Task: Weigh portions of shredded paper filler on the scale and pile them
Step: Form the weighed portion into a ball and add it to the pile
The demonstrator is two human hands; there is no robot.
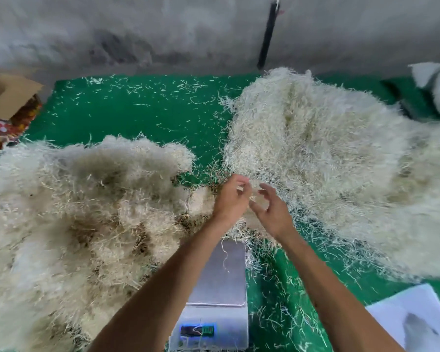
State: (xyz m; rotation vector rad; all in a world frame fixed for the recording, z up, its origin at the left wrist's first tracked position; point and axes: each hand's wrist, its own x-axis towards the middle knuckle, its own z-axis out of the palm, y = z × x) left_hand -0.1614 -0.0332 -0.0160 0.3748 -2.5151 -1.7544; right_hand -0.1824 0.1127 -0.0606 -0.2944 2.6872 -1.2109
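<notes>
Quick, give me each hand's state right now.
Left hand: pinches a few strands of shredded paper.
Right hand: open, fingers relaxed, holding nothing.

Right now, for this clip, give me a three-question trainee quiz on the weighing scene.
1. True or false: the scale platform carries a full portion.
2. Which shredded paper pile is the larger one in view? A) left pile B) right pile
3. Fill in: both hands, left and right, are above the ____ edge of the scale.

Key: 1 false, only a stray strand; 2 B; 3 far.
</notes>
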